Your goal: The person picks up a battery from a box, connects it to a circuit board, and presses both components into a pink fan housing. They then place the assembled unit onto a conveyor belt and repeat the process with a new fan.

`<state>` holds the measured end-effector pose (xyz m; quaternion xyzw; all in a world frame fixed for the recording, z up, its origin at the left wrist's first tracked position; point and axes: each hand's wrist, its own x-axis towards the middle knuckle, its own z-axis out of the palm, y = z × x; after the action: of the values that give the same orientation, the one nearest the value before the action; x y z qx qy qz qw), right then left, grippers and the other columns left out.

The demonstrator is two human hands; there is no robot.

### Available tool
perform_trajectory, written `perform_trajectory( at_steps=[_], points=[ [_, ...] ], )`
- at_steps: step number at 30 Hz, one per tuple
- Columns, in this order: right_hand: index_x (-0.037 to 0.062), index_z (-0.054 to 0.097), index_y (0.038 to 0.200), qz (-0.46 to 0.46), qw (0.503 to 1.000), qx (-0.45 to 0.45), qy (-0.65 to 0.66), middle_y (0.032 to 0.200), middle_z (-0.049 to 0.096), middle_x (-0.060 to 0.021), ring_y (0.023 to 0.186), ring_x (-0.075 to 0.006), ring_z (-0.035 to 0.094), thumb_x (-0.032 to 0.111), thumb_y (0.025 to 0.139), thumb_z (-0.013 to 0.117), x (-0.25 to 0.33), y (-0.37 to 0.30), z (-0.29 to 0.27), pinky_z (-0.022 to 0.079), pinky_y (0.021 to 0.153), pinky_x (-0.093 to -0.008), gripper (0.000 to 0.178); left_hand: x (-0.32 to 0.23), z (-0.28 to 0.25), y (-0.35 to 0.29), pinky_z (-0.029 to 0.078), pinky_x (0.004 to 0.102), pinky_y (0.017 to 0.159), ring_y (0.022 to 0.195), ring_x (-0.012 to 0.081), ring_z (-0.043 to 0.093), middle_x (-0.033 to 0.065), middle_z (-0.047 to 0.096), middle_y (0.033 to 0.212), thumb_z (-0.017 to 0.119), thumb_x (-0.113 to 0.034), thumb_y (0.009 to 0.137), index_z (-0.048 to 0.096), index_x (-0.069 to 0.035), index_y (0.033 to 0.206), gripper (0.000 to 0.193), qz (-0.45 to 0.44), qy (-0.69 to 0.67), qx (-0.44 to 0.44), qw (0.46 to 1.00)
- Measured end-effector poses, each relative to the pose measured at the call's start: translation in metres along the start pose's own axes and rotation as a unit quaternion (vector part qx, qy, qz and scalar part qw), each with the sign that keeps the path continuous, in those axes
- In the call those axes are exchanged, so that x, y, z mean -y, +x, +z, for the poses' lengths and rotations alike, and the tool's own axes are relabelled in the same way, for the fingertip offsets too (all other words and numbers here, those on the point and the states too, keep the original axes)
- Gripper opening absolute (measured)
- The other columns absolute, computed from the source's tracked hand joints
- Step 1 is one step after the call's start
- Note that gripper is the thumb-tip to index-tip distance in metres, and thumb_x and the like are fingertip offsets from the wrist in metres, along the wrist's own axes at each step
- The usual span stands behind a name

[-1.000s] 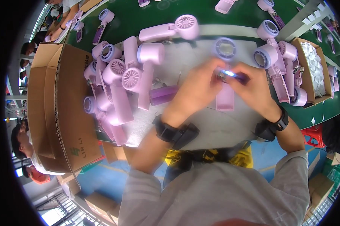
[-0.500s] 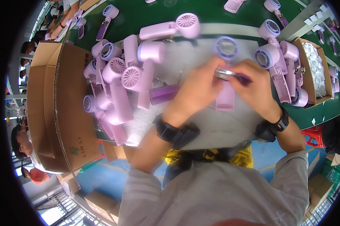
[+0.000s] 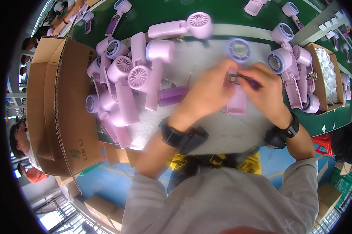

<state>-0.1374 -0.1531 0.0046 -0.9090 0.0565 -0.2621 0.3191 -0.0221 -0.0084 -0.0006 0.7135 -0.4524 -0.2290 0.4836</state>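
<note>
A pink handheld fan (image 3: 236,104) lies in front of me, its round lilac-rimmed head (image 3: 239,50) pointing away and its open handle toward me. My left hand (image 3: 212,86) closes on the fan at its neck. A small metallic part (image 3: 233,78) shows between my hands there. Pinched in my right hand (image 3: 266,87) is a dark slender piece with a purple end (image 3: 255,83), angled toward that part; blur hides its exact kind. Beside my left wrist lies a purple handle cover (image 3: 172,96).
Several pink fans (image 3: 125,97) are heaped at the left by a large cardboard box (image 3: 76,113). More fans (image 3: 291,74) lie at the right, next to a carton of small white pieces (image 3: 327,74). A grey post (image 3: 316,23) rises at the far right. Another fan (image 3: 168,29) lies across the back.
The view has shifted slightly. Both hands stay at the fan's neck, and the metallic part between them now appears turned, with the dark piece more visible.
</note>
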Motion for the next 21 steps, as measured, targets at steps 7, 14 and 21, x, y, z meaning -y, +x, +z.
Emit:
perform_trajectory(
  at_steps=[7,14,21],
  points=[
    [0.0001,0.069,0.091,0.001,1.0,0.01,-0.027,0.082,0.062,-0.0094,0.063,-0.0214,0.06,0.001,0.076,0.073,0.002,-0.001,0.0,0.049,0.058,-0.0278,0.015,0.015,0.005,0.001,0.051,0.0309,0.075,0.079,0.0161,0.064,0.0112,0.067,0.101,0.054,0.003,0.086,0.053,-0.004,0.112,0.028,0.012,-0.036,-0.033,0.999],
    [0.001,0.065,0.097,0.084,0.996,0.01,0.033,0.08,0.062,-0.0069,0.065,-0.0149,0.06,0.005,0.08,0.072,-0.002,0.0,0.002,0.049,0.061,-0.0275,0.019,0.0,-0.008,0.004,0.049,0.0265,0.072,0.078,0.0128,0.061,0.0074,0.068,0.094,0.052,0.004,0.088,0.067,-0.003,0.108,0.026,-0.092,-0.032,0.039,0.994],
    [0.0014,0.057,0.096,0.155,0.972,0.155,0.08,0.08,0.06,-0.0056,0.069,-0.0116,0.057,0.008,0.082,0.071,0.0,0.006,-0.011,0.048,0.064,-0.0265,0.021,0.003,-0.006,0.002,0.048,0.0256,0.068,0.073,0.0113,0.057,0.0067,0.067,0.089,0.056,0.001,0.088,0.072,-0.006,0.105,0.025,-0.003,-0.037,0.012,0.999]
  ],
)
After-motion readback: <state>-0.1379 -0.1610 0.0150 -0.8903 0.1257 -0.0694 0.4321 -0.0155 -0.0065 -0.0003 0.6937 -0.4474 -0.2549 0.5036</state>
